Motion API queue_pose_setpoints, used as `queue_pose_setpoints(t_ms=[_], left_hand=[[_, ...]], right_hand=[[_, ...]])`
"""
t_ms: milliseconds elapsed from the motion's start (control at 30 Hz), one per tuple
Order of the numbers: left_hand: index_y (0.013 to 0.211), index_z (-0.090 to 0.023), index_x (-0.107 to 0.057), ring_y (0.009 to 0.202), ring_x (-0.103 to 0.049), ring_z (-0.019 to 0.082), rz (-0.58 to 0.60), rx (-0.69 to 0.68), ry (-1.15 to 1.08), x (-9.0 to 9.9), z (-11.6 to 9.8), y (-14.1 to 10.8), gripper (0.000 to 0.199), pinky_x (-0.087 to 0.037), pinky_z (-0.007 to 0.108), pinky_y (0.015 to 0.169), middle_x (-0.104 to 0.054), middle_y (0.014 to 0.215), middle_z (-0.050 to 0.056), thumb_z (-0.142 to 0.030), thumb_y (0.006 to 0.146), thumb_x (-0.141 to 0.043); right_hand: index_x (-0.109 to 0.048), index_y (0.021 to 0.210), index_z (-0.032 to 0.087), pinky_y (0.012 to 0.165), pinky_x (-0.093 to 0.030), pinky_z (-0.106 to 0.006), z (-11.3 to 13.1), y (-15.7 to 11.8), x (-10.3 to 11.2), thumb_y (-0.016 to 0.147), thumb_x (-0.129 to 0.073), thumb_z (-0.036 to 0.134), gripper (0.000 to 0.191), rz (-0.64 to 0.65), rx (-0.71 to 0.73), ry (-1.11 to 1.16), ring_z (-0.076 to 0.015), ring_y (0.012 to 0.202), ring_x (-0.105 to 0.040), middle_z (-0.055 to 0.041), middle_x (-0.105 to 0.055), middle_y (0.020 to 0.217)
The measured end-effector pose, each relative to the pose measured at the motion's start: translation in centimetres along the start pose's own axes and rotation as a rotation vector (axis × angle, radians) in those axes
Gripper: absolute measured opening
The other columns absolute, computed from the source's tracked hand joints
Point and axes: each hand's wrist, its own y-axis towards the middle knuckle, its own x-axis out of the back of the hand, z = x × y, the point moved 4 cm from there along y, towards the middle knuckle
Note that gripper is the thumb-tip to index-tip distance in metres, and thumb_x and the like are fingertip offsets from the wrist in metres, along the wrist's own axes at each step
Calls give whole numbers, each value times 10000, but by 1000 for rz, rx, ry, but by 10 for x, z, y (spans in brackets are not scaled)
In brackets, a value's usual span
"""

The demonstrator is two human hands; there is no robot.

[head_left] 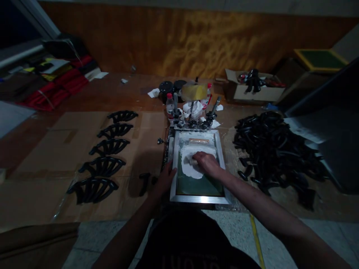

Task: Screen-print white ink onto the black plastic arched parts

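Observation:
A screen printing frame (223, 160) with a metal rim lies flat in front of me, its green mesh (200, 188) partly covered by white ink (188, 169). Over the ink, my right hand (206, 163) is closed on a crumpled whitish rag (190, 160), which touches the screen. My left hand (167, 175) grips the frame's left edge, its thumb on the rim; some fingers are hidden. Toward the frame's far end lies a squeegee with a wooden handle (199, 141). Clamps (214, 106) stand behind the far rim.
Several curved black plastic pieces (105, 166) stand in a column at left on cardboard (67, 149). A heap of black pieces (269, 142) lies at right. Behind the frame are bottles (169, 104), black tubs (166, 87) and crumpled paper (195, 108). An open carton (244, 92) sits farther back.

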Motion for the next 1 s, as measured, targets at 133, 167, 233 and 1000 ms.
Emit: queue_pose_setpoints(t_ms=[133,167,233,1000], left_hand=[[1417,-130,-475,1208,-613,284,-10,-1,2,-1,-1,-2,581,-445,458,1059,-613,1361,175,-378,896,-537],[1420,-124,-471,1196,-619,287,-12,6,9,-1,-2,-3,582,-447,463,1055,-614,1357,179,-371,897,-532],[1425,-119,-466,1181,-626,289,-13,17,15,-1,-5,-5,586,-455,461,1044,-627,1337,181,-370,899,-527],[953,-202,-700,894,-663,199,-247,-213,-76,39,-141,-17,445,-550,316,785,-707,943,58,-513,945,-381]], right_hand=[[-678,1059,179,803,-461,-293,3,-34,-9,819,-502,80,314,39,275,50,-215,982,-617,-93,-702,1044],[-683,1039,185,791,-458,-289,2,-35,-7,790,-515,69,322,59,301,60,-212,966,-621,-82,-704,1030],[-688,1000,188,767,-450,-279,0,-29,-1,757,-535,66,312,61,281,66,-208,936,-626,-69,-707,998],[-680,1160,102,782,-496,-341,-138,-15,85,994,-428,356,394,-624,-406,350,-215,822,-651,-145,-728,986]])
